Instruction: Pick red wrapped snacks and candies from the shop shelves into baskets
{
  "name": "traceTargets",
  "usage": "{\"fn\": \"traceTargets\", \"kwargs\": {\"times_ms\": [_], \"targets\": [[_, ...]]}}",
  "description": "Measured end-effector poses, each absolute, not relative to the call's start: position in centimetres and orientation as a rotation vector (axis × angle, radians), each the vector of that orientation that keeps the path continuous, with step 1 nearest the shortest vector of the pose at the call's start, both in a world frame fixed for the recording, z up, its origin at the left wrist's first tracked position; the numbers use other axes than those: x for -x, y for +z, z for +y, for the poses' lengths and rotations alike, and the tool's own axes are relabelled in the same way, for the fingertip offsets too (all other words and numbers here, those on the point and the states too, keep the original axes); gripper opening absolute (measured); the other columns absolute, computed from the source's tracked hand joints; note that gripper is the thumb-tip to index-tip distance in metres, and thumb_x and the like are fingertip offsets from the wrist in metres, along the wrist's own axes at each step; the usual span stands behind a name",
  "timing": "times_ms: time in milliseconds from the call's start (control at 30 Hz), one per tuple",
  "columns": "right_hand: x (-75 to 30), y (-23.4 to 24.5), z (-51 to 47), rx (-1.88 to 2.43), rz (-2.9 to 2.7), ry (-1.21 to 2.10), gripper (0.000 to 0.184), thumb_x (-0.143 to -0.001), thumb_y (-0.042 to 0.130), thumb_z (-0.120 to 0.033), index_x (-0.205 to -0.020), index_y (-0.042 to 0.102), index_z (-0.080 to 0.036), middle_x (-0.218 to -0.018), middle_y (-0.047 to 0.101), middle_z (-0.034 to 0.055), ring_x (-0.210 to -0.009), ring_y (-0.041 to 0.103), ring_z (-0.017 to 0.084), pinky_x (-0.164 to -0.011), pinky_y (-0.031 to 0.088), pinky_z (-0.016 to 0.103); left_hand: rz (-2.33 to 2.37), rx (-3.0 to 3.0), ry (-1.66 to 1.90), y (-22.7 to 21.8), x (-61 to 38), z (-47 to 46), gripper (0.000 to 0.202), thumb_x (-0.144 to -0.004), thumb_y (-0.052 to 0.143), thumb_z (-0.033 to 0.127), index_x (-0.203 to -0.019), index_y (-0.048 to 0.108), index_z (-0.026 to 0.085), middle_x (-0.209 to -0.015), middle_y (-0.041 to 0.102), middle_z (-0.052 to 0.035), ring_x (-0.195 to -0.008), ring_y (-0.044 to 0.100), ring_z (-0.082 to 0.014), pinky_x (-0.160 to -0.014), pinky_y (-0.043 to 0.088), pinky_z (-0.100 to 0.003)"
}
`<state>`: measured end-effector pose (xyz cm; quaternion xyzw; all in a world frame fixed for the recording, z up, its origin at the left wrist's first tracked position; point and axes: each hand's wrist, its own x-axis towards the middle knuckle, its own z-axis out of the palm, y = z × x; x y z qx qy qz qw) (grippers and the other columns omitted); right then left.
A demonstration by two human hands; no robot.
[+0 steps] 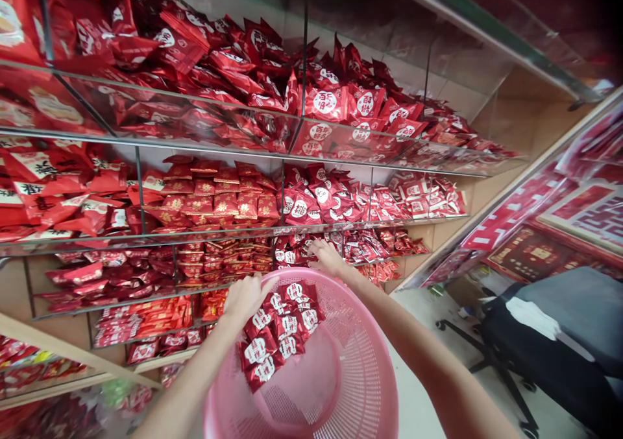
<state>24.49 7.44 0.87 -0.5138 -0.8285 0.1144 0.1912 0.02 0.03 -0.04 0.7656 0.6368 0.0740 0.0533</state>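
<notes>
My left hand (244, 301) grips the far left rim of a pink plastic basket (365, 335), thumb lying along the rim. Inside, to the left, lies a cluster of small dark red packets (287, 325) with white printed labels. Beyond the basket my right hand (326, 257) reaches to a lower shelf compartment. Its fingers are apart and slightly bent, at the dark red packets (287, 256) there; the fingertips partly blend with them, and no packet shows in the hand.
Tiered shelves with clear dividers (139, 189) hold many red packets, including gold-printed packets (214, 199) and larger bags (263, 43). A wooden side panel (516, 121) bounds the shelves at right. An office chair (549, 342) stands right; a wooden bar (73, 348) crosses lower left.
</notes>
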Motion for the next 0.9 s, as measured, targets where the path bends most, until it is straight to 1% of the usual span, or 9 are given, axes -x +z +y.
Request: {"fn": "traceTargets", "kwargs": {"times_ms": [133, 233, 367, 533, 600, 667, 733, 800, 900], "targets": [[-23.9, 0.7, 6.0, 1.191, -1.425, 1.134, 0.021, -0.074, 0.060, -0.033, -0.083, 0.047, -0.019, -0.089, 0.060, 0.0037, -0.083, 0.056, 0.016, -0.075, 0.044, 0.034, 1.932, -2.318, 0.225, 0.0, -0.1, 0.0, 0.073, -0.079, 0.008, 0.064, -0.092, 0.059, 0.012, -0.077, 0.066, -0.0140, -0.076, 0.063, -0.0275, -0.065, 0.044, -0.035], [-23.3, 1.2, 4.0, 1.014, -0.898, 1.582, 0.022, -0.073, 0.062, -0.031, -0.083, 0.047, -0.020, -0.088, 0.063, 0.0042, -0.078, 0.059, 0.013, -0.068, 0.048, 0.027, 1.938, -2.309, 0.210, 0.1, -0.1, 0.0, 0.074, -0.079, 0.008, 0.064, -0.093, 0.058, 0.012, -0.077, 0.066, -0.0145, -0.076, 0.063, -0.0275, -0.065, 0.044, -0.035], [-23.2, 2.3, 1.6, 0.917, -0.592, 1.881, 0.021, -0.079, 0.055, -0.034, -0.090, 0.052, -0.016, -0.083, 0.064, 0.0053, -0.064, 0.058, 0.009, -0.059, 0.049, 0.019, 1.932, -2.292, 0.183, 0.1, -0.1, 0.0, 0.074, -0.079, 0.009, 0.064, -0.097, 0.058, 0.011, -0.079, 0.066, -0.0158, -0.078, 0.062, -0.0273, -0.068, 0.043, -0.035], [-23.1, 2.7, -0.6, 0.803, -0.508, 2.142, 0.044, -0.088, 0.032, -0.046, -0.095, 0.054, -0.008, -0.075, 0.062, 0.0078, -0.062, 0.057, 0.010, -0.063, 0.050, 0.022, 1.942, -2.318, 0.189, -0.1, -0.1, 0.0, 0.076, -0.078, 0.007, 0.065, -0.098, 0.058, 0.011, -0.078, 0.066, -0.0152, -0.077, 0.062, -0.0277, -0.066, 0.043, -0.035], [-22.7, 2.7, -1.6, 0.821, -0.657, 2.105, 0.043, -0.087, 0.033, -0.046, -0.099, 0.054, -0.010, -0.084, 0.063, 0.0084, -0.067, 0.057, 0.010, -0.066, 0.049, 0.023, 1.943, -2.320, 0.201, 0.0, -0.1, 0.0, 0.077, -0.078, 0.007, 0.066, -0.097, 0.058, 0.011, -0.078, 0.065, -0.0146, -0.076, 0.062, -0.0275, -0.066, 0.044, -0.035], [-22.3, 2.8, -2.8, 0.912, -0.936, 1.912, 0.041, -0.085, 0.038, -0.047, -0.106, 0.053, -0.015, -0.098, 0.061, 0.0082, -0.077, 0.058, 0.012, -0.073, 0.048, 0.027, 1.937, -2.320, 0.215, 0.1, -0.1, 0.0, 0.078, -0.077, 0.007, 0.067, -0.096, 0.058, 0.011, -0.079, 0.065, -0.0140, -0.076, 0.062, -0.0273, -0.066, 0.044, -0.035], [-21.9, 3.1, -4.0, 1.064, -1.307, 1.524, 0.042, -0.082, 0.046, -0.046, -0.115, 0.049, -0.022, -0.113, 0.056, 0.0071, -0.095, 0.055, 0.016, -0.086, 0.043, 0.034, 1.943, -2.306, 0.210, 0.2, -0.2, -0.1, 0.078, -0.077, 0.007, 0.067, -0.095, 0.058, 0.011, -0.080, 0.065, -0.0142, -0.077, 0.062, -0.0274, -0.067, 0.044, -0.035], [-21.8, 3.2, -4.9, 1.198, -1.682, 1.025, 0.050, -0.077, 0.054, -0.043, -0.123, 0.042, -0.027, -0.125, 0.048, 0.0051, -0.111, 0.045, 0.020, -0.097, 0.033, 0.040, 1.959, -2.282, 0.188, 0.3, -0.3, -0.1, 0.078, -0.077, 0.007, 0.066, -0.095, 0.059, 0.011, -0.080, 0.065, -0.0147, -0.078, 0.062, -0.0273, -0.068, 0.044, -0.034], [-21.9, 3.4, -5.7, 1.308, -2.094, 0.471, 0.060, -0.078, 0.054, -0.041, -0.132, 0.030, -0.029, -0.127, 0.046, 0.0048, -0.115, 0.040, 0.022, -0.099, 0.028, 0.044, 1.961, -2.272, 0.173, 0.4, -0.3, -0.1, 0.075, -0.079, 0.009, 0.065, -0.095, 0.059, 0.011, -0.079, 0.065, -0.0147, -0.078, 0.062, -0.0267, -0.068, 0.044, -0.034]]}}
